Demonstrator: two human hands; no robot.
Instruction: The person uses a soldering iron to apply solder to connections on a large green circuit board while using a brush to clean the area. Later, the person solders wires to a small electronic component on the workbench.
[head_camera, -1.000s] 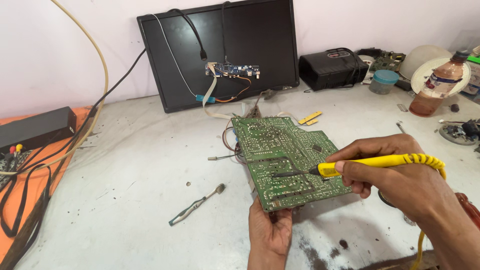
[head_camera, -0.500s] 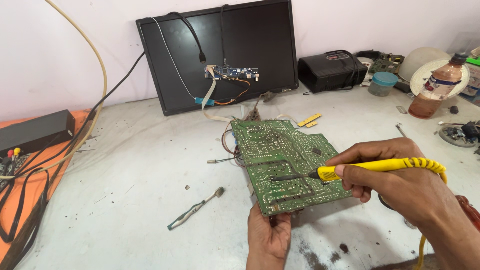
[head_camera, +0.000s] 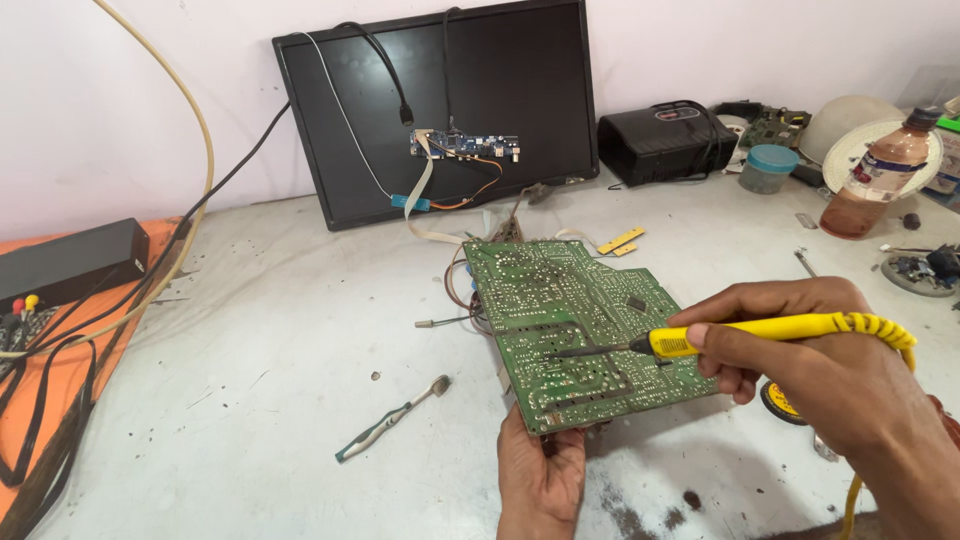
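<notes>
A green circuit board (head_camera: 570, 320) is tilted up over the workbench, solder side toward me. My left hand (head_camera: 540, 470) grips its near bottom edge from below. My right hand (head_camera: 810, 360) holds a yellow soldering iron (head_camera: 760, 332) like a pen, its dark tip resting on the board near the middle. A coiled yellow cord runs from the iron back over my wrist. Loose wires hang off the board's left edge.
A black flat panel (head_camera: 450, 100) with a small blue board and cables leans on the wall behind. A toothbrush (head_camera: 390, 418) lies at left, a black box (head_camera: 70, 262) on orange cloth, a black case (head_camera: 665, 142), a brown bottle (head_camera: 875, 185) at right.
The board and both hands stay almost where they were; the iron's tip has stayed on the board's solder side with only slight shifts.
</notes>
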